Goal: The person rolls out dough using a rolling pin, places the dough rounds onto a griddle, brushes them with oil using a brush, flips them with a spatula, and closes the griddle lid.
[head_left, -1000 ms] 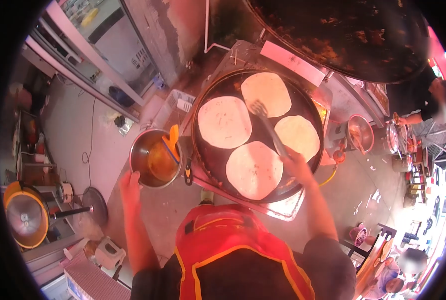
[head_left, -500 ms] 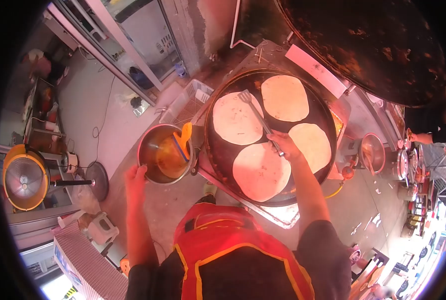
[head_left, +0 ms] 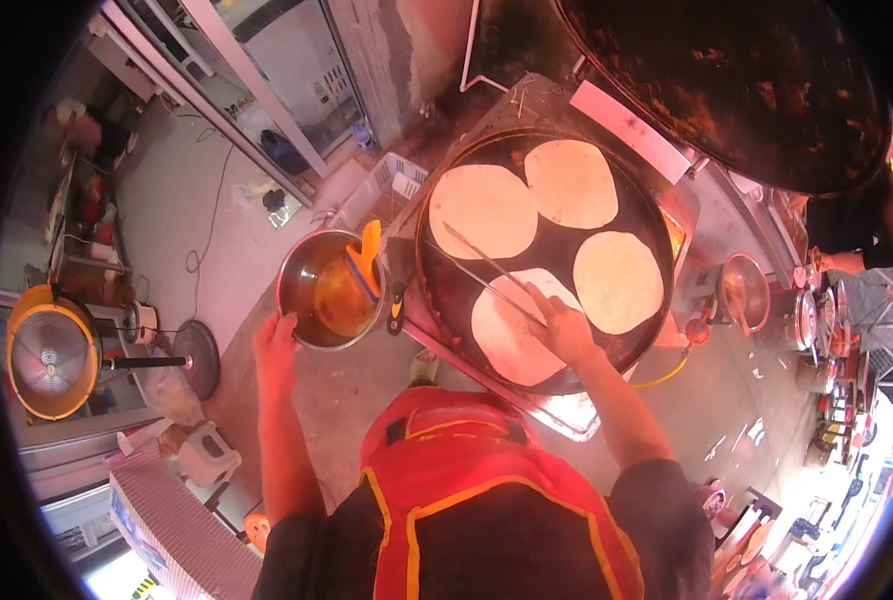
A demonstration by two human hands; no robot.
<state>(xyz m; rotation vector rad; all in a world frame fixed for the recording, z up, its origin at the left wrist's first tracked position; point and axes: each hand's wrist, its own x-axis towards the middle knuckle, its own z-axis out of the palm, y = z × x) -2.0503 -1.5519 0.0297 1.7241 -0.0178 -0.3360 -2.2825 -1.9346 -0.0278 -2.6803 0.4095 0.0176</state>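
Observation:
My right hand (head_left: 565, 332) is closed around metal tongs (head_left: 492, 265) with their two arms spread. The tongs reach across a round black griddle (head_left: 557, 270). Their tips lie at the lower left edge of the upper left flatbread (head_left: 484, 205), and their arms cross the near flatbread (head_left: 517, 345). Two more pale flatbreads lie at the upper right (head_left: 572, 185) and right (head_left: 619, 283). With my left hand (head_left: 275, 340) I grip the rim of a metal bowl (head_left: 312, 338) holding amber liquid. An orange-handled brush (head_left: 369, 262) leans inside it; its lower end is unclear.
A large dark lid (head_left: 727, 80) stands raised behind the griddle. Left of it sits a white plastic basket (head_left: 382, 190). Another bowl (head_left: 745, 292) and a yellow hose (head_left: 664, 378) are at the right. A floor fan (head_left: 52, 355) stands far left; another person's arm (head_left: 845, 262) shows far right.
The tongs' arms have spread, and their tips have moved down and left from the middle of the upper left flatbread. That flatbread has shifted slightly away from me. My left hand stays at the bowl.

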